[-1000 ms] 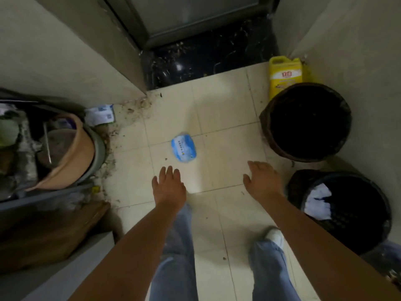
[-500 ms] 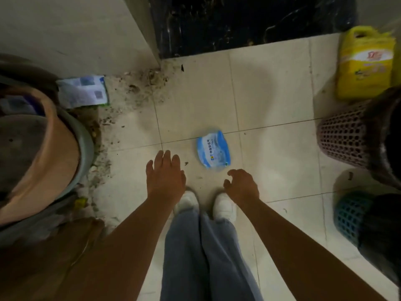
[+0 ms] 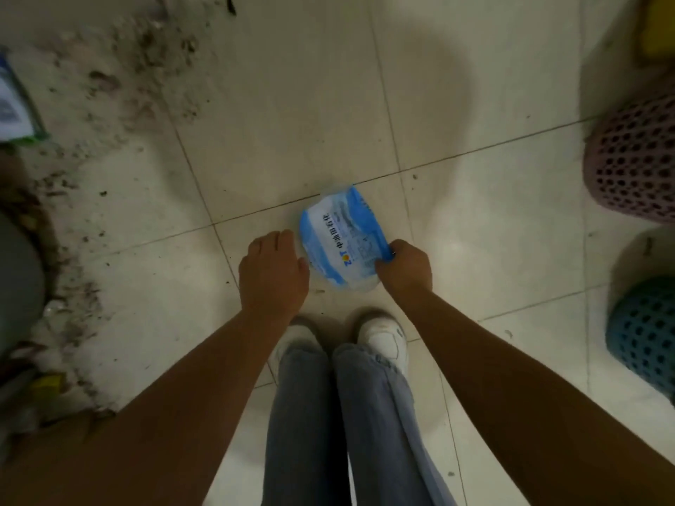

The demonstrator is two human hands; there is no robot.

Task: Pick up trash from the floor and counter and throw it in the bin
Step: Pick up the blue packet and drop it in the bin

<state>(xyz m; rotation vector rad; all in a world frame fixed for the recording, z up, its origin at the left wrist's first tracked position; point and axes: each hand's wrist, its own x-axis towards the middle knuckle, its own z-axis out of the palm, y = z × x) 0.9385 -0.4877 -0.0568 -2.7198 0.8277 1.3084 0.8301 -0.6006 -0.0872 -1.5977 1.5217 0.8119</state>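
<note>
A blue and white plastic packet lies on the pale floor tiles just ahead of my shoes. My right hand is closed on the packet's right lower edge, fingers pinching the wrapper. My left hand hovers beside the packet's left edge with fingers curled downward and nothing in it; whether it touches the packet I cannot tell. At the right edge a pink mesh bin and a teal mesh bin each show only their side wall.
A white and green paper packet lies at the far left. Dirt and crumbs cover the tiles along the left. A grey round basin sits at the left edge. A yellow jug corner shows top right.
The view has dropped much closer to the floor. Both hands reached forward to the packet, and my right hand has closed on its edge.
</note>
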